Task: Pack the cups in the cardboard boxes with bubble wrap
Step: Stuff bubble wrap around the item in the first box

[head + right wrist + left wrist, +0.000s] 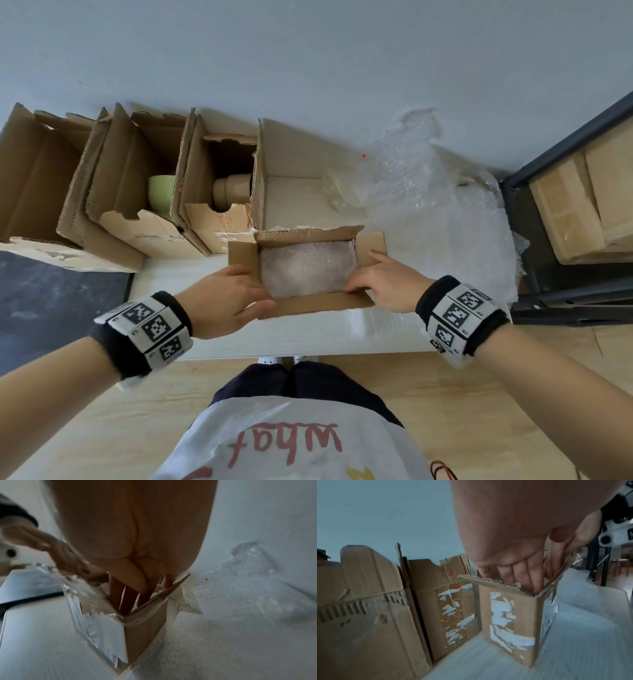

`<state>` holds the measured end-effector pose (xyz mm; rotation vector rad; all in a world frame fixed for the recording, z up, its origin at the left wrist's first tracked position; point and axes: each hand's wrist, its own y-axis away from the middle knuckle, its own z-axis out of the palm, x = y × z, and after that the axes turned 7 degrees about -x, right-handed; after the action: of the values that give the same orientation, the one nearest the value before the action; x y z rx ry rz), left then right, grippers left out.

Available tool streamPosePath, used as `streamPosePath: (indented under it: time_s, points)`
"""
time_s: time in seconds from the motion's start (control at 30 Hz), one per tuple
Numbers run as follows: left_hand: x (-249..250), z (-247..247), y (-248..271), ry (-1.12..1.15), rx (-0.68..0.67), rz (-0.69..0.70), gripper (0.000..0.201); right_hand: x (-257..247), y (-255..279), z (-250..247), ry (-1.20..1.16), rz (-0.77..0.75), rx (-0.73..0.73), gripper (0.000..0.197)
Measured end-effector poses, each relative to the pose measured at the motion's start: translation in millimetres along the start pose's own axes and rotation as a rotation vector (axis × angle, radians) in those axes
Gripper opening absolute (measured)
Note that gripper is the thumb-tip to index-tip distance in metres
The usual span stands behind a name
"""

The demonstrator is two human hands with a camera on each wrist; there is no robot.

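A small open cardboard box (pixel 310 303) stands on the white table, lined with bubble wrap (pixel 306 269). My left hand (pixel 233 294) is at its left near corner, with straight fingers (pixel 522 577) tucked down inside the box (pixel 510 622). My right hand (pixel 376 281) is at the right near corner. Its straight fingers (pixel 130 599) reach down between the wrap and the box wall (pixel 144 628). No cup shows in this box. A green cup (pixel 161 193) and a beige cup (pixel 233 192) sit in two taller boxes at the back left.
A row of open cardboard boxes (pixel 37 178) runs along the back left. Loose bubble wrap (pixel 428 205) covers the table's right side. A black metal shelf (pixel 548 240) stands to the right. Bare table (pixel 308 335) lies in front of the small box.
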<state>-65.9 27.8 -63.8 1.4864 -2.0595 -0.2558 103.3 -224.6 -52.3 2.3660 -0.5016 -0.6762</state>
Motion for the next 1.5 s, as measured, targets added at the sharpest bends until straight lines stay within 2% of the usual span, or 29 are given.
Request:
streamPosePath:
  time_s: [0.2, 0.27, 0.3, 0.37, 0.43, 0.53, 0.63, 0.7, 0.8, 0.87, 0.9, 0.97, 1.07, 1.13, 1.23, 1.37, 1.5]
  points:
    - [-8, 1, -15, -0.250, -0.092, 0.003, 0.085, -10, -8, -9, 0.274, 0.024, -0.121, 0.048]
    - [-8, 0, -20, -0.258, -0.091, 0.001, 0.088, -10, -9, -10, 0.243, 0.042, -0.126, 0.045]
    - [-8, 0, -19, -0.239, -0.072, 0.005, 0.087, -10, -7, -11, 0.178, 0.059, -0.076, 0.044]
    - [-8, 1, -14, -0.204, 0.036, 0.012, 0.085, -9, -4, -11, 0.091, 0.067, 0.122, 0.041]
    - [-9, 3, -6, -0.199, 0.129, -0.010, 0.081, -6, -3, -11, 0.215, 0.042, 0.267, 0.041]
    - [-10, 7, 3, -0.182, 0.075, -0.071, 0.084, -6, -7, -14, 0.481, 0.091, 0.185, 0.045]
    - [-11, 4, 9, -0.129, 0.112, -0.135, 0.082, -8, -10, -19, 0.554, 0.145, 0.137, 0.044]
    - [-12, 5, 17, -0.037, 0.230, -0.172, 0.075, -9, -8, -20, 0.444, 0.111, 0.226, 0.046]
    - [-11, 13, 30, 0.133, 0.452, -0.293, 0.054, -7, 8, -16, 0.071, 0.112, 0.586, 0.054]
    - [-13, 23, 36, 0.293, 0.499, -0.406, 0.050, 3, 22, -6, -0.141, 0.183, 0.778, 0.053]
    - [-14, 27, 39, 0.381, 0.474, -0.455, 0.052, 7, 27, 1, -0.239, 0.229, 0.819, 0.052]
    - [-15, 35, 43, 0.491, 0.384, -0.489, 0.056, 11, 32, 17, -0.417, 0.289, 0.758, 0.052]
    - [-10, 43, 41, 0.510, 0.299, -0.352, 0.065, 8, 31, 38, -0.530, 0.212, 0.566, 0.065]
    - [-4, 46, 35, 0.492, 0.289, -0.258, 0.070, 6, 27, 48, -0.421, 0.142, 0.537, 0.077]
    - [1, 48, 24, 0.427, 0.294, -0.215, 0.072, 5, 22, 55, -0.225, 0.108, 0.495, 0.083]
    - [2, 51, 13, 0.314, 0.262, -0.198, 0.071, 6, 17, 57, -0.090, 0.093, 0.419, 0.080]
    - [3, 53, 10, 0.323, 0.274, -0.222, 0.067, 11, 14, 55, -0.002, 0.091, 0.410, 0.072]
